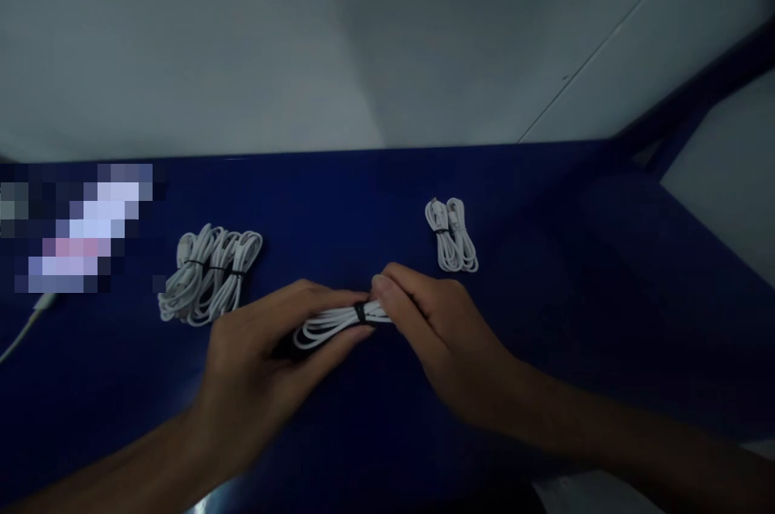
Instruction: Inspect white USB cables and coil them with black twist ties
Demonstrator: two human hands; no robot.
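A coiled white cable (327,323) with a black tie (362,313) round its middle is held between my two hands, above the blue surface. My left hand (260,353) grips it from the left, thumb and fingers pinching close to the tie. The right hand (439,328) is closed round the coil's other end, which its fingers mostly hide. Beyond my left hand lies a pile of several coiled white cables (211,272), each bound with a black tie. Past the right hand rest more coiled white cables (453,236), lying side by side.
The blue tabletop (339,207) meets a pale wall (272,46) at its far edge. At the left, a bright pixelated object (97,227) lies near a white cable end (43,302). A dark blue frame bar (696,86) slants at the right.
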